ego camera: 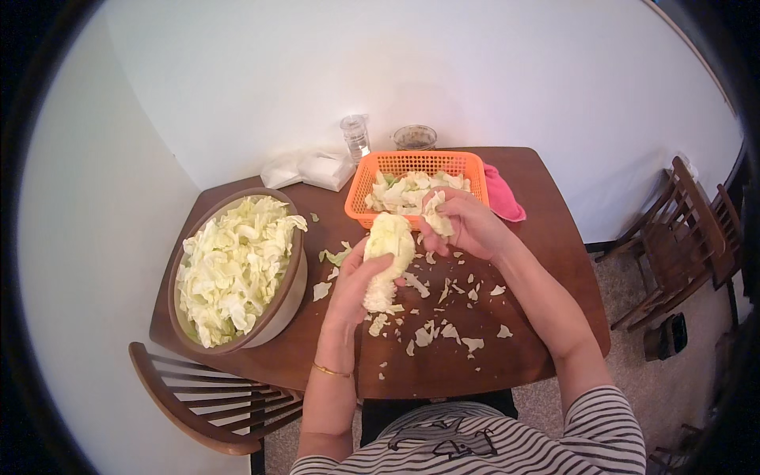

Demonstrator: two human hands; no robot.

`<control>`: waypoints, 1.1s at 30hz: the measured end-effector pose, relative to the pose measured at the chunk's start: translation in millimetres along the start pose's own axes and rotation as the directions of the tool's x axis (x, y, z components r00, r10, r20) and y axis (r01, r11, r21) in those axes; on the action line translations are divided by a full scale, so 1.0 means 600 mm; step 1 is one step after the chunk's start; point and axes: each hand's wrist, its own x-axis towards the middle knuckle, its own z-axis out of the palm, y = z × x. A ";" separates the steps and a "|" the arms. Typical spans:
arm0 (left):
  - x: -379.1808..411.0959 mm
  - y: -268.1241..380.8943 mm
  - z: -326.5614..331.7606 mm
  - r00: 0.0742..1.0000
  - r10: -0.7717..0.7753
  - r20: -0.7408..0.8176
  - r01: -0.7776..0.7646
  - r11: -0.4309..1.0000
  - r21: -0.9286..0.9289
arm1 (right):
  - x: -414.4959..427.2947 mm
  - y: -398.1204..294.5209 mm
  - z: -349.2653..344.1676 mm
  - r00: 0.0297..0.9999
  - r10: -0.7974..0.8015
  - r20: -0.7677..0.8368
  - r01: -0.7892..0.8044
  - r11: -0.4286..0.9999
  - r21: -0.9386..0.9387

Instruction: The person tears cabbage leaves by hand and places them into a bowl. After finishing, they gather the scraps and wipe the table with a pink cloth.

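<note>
My left hand [355, 279] grips a pale, partly stripped piece of cabbage [389, 243], held upright above the wooden table [534, 297]. Torn cabbage leaf [438, 215] is pinched in my right hand [469, 222], just right of that piece and over the near edge of an orange plastic basket [355, 199]. Inside the basket lie torn cabbage leaves [404, 191]. At the left, a large brown-rimmed tub [294, 285] is heaped with torn cabbage leaves [237, 267]. Small leaf scraps [424, 335] are scattered over the table below and to the right of my hands.
Behind the basket stand a clear plastic cup [355, 136] and a glass bowl [415, 138]. White tissue packs [323, 169] lie at the back left, a pink cloth [503, 195] right of the basket. Wooden chairs stand at the near left [196, 424] and far right [683, 243].
</note>
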 end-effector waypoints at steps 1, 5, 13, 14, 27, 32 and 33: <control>0.000 -0.003 0.011 1.000 0.012 -0.025 -0.010 0.997 0.074 | 0.004 0.009 -0.005 0.998 -0.031 -0.053 0.029 0.999 -0.040; -0.001 -0.011 0.015 0.998 -0.017 -0.064 0.030 0.977 0.211 | 0.007 0.017 0.024 0.960 -0.278 -0.041 0.150 0.629 -0.763; -0.009 0.009 0.018 0.985 -0.174 0.015 0.164 0.953 0.253 | 0.004 0.024 0.036 0.950 -0.269 0.161 0.260 0.390 -0.883; -0.011 0.013 0.019 0.979 -0.204 0.024 0.191 0.947 0.257 | 0.002 0.022 0.036 0.964 -0.237 0.124 0.219 0.437 -0.872; -0.010 0.010 0.013 0.986 0.144 0.081 -0.164 0.907 0.388 | 0.012 0.078 0.003 0.999 -0.002 -0.053 0.021 0.929 0.370; -0.009 0.010 0.015 0.970 0.243 0.018 -0.233 0.904 0.360 | 0.017 0.041 0.000 0.943 -0.013 -0.332 0.157 0.898 0.411; -0.010 0.010 0.014 0.970 0.242 0.014 -0.231 0.903 0.362 | 0.016 0.032 0.010 0.921 0.013 -0.388 0.128 0.933 0.335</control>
